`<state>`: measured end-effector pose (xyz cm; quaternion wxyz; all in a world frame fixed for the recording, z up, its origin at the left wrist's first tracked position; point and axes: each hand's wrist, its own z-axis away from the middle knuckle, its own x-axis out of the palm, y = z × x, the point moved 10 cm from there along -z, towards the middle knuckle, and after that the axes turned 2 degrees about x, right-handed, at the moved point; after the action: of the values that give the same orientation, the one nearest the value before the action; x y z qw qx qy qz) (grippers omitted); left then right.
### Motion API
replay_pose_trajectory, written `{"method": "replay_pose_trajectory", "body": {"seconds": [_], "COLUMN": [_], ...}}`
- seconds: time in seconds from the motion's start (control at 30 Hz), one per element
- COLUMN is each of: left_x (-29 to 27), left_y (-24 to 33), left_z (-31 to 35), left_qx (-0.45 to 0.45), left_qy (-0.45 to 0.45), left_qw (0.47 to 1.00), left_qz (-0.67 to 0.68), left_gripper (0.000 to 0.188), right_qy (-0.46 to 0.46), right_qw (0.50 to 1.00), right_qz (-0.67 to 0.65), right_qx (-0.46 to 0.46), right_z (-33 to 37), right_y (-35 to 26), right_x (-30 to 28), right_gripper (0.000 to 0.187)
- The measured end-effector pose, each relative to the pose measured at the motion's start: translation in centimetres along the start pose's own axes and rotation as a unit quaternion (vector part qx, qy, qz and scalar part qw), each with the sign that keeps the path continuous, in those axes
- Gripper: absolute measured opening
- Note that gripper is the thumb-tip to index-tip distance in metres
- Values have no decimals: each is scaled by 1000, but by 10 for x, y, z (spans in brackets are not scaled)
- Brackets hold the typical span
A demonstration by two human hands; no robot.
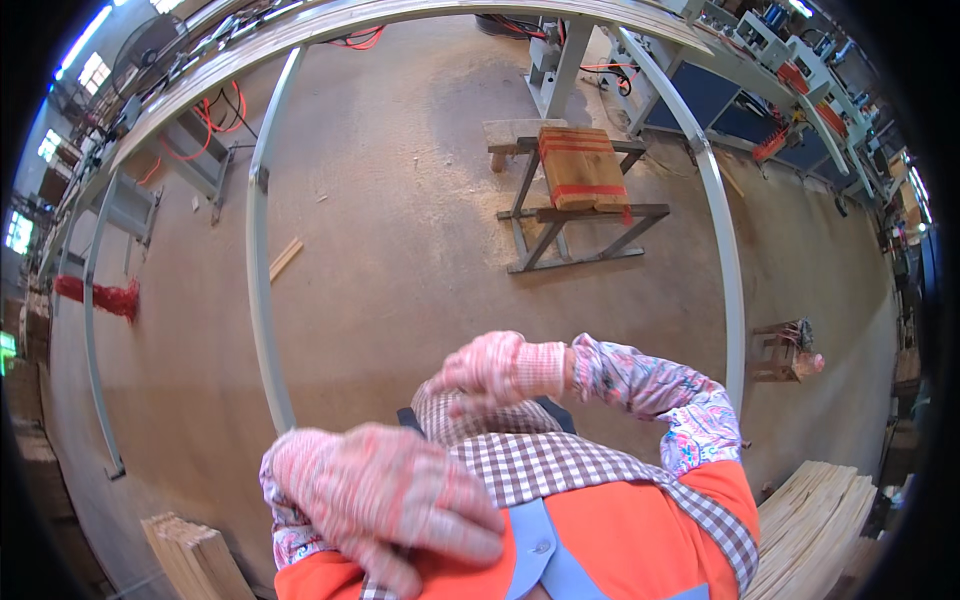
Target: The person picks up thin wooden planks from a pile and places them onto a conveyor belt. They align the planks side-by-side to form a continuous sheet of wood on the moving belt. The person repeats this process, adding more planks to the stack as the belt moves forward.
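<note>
My left hand, in a pink and white knitted glove, is raised close to the orange top on my chest. Its fingers are stretched out with the thumb apart, and nothing shows in it. My right hand, gloved the same way, hovers over the brown checked apron at my lap. Those fingers point left, loosely bent and slightly blurred, with the thumb apart; I see nothing held. Patterned sleeve covers reach up my forearms.
Ahead stands a metal stand bearing boards with red bands. Grey metal legs rise on both sides to a long bench. Stacked wood strips lie behind right, more wood behind left. A small stool stands right.
</note>
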<state>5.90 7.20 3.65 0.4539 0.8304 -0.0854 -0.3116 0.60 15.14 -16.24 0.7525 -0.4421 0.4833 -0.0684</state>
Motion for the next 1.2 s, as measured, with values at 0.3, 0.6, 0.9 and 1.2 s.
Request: {"method": "replay_pose_trajectory", "body": {"seconds": [0.3,0.6,0.9,1.2], "left_x": [-163,-316,-439,-579], "left_y": [-6,-234,-327,-374], "left_z": [59,109,105,202], "left_qx": [-15,-334,-446,-478], "left_qy": [35,198,194,406], "left_qw": [999,916,873,744], "left_qz": [7,101,-39,-233], "left_gripper": [62,57,50,52], "right_qy": [-27,-78,147,416], "right_qw": [968,961,963,853], "right_qz": [-229,-92,128,242], "right_qx": [94,250,187,202], "right_z": [-28,-127,-179,-227], "right_y": [70,278,394,470], "right_x": [-90,-136,-394,-612], "right_gripper": [44,54,50,56]}}
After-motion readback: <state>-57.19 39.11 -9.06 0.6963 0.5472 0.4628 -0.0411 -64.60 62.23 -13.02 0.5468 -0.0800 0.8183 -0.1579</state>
